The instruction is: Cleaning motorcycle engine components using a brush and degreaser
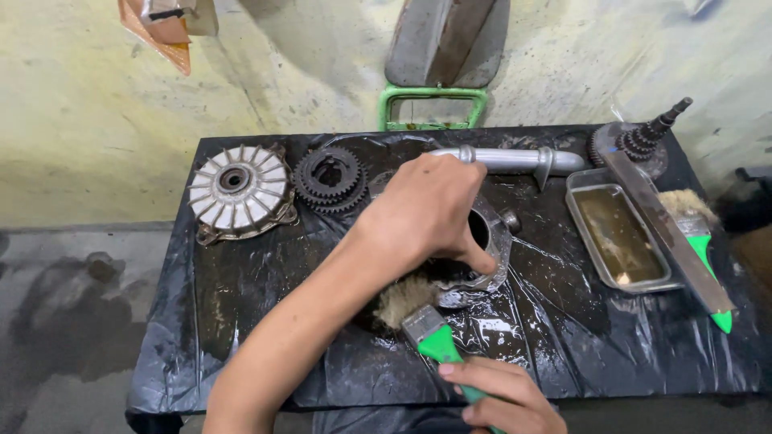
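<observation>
A person is steadying a round metal engine part (492, 241) at the middle of a black plastic-covered table (241, 321), the left hand (426, 209) lying over it with fingers curled and the forefinger hooked over the part's rim, so most of the part is being hidden beneath the hand and forearm. The right hand (503, 398), partly cut off by the lower edge, is closing around the green handle of a paintbrush (422, 321), whose worn bristles are touching the near left side of the part. Beyond the part, a grey metal shaft (515, 159) is lying crosswise, its left end disappearing behind the knuckles. Left of the part are sitting a dark gear cluster (330, 178) and, further left, a finned silver hub (238, 191). Right of the part, a metal tray (583, 233) is holding murky brown liquid, with a flat metal bar (667, 233) and a second green-handled brush (700, 241) lying alongside it. A toothed shaft (647, 137) is standing at the far right corner.
</observation>
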